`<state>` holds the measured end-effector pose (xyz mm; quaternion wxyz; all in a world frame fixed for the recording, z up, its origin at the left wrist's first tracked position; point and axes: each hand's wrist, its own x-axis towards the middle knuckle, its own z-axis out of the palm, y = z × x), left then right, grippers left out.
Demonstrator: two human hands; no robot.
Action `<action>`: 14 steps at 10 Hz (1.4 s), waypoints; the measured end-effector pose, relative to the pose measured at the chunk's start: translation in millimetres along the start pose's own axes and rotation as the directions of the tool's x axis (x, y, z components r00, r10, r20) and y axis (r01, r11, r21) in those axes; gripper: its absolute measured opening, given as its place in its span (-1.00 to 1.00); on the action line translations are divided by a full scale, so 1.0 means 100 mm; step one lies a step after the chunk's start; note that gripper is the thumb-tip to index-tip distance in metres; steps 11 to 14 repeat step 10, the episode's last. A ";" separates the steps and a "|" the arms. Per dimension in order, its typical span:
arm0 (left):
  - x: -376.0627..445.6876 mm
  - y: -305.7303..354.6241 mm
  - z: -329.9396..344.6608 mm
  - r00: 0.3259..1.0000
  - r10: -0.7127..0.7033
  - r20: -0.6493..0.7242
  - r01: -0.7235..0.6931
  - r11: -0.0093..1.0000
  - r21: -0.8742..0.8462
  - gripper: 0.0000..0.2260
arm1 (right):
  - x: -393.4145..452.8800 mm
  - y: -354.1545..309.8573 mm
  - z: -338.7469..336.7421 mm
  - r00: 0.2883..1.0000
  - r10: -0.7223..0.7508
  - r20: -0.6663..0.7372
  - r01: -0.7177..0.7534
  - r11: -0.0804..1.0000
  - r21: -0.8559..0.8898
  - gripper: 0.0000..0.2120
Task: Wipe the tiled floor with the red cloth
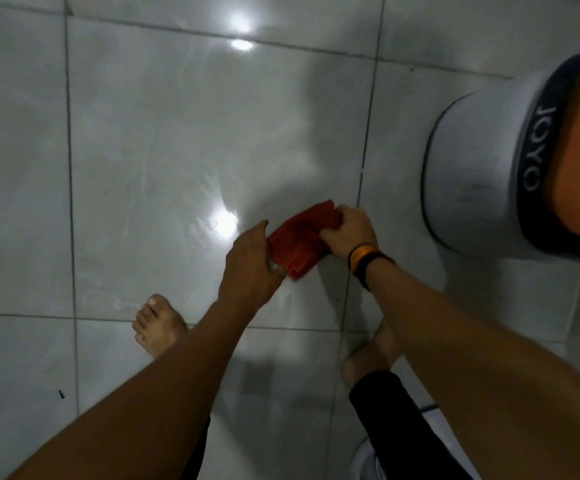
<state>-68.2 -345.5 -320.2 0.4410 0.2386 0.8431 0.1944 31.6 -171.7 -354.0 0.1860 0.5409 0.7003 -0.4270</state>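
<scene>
A folded red cloth (299, 241) is held low over the glossy pale tiled floor (184, 140), between both hands. My left hand (250, 263) pinches its near left edge with thumb and fingers. My right hand (349, 232), with dark and orange bands on the wrist, grips the cloth's far right end. Whether the cloth touches the tile is hard to tell. The picture is slightly blurred.
A large grey bucket (482, 168) with a dark band, white lettering and an orange inside stands at the right. My bare left foot (158, 323) and right foot (371, 355) rest on the tiles below the hands. A small dark speck (61, 394) lies lower left.
</scene>
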 end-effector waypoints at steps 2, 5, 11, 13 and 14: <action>-0.19 0.82 -0.49 0.971 0.189 0.144 -0.204 0.974 0.099 0.11 | -1.29 -0.35 -0.84 0.968 -0.247 0.049 0.234 0.955 0.181 -0.85; -0.19 2.40 -1.01 0.894 0.112 0.434 0.002 0.967 -0.253 -0.77 | -2.06 -0.12 -2.78 0.967 0.041 -0.253 0.157 0.685 0.711 -0.73; 0.14 4.61 -0.19 0.906 0.423 0.028 -0.424 0.901 0.089 -0.52 | -1.81 0.74 -2.79 0.888 0.356 0.291 -0.375 0.196 0.906 -0.76; 0.14 4.61 -0.19 0.906 0.423 0.028 -0.424 0.901 0.089 -0.52 | -1.81 0.74 -2.79 0.888 0.356 0.291 -0.375 0.196 0.906 -0.76; 0.14 4.61 -0.19 0.906 0.423 0.028 -0.424 0.901 0.089 -0.52 | -1.81 0.74 -2.79 0.888 0.356 0.291 -0.375 0.196 0.906 -0.76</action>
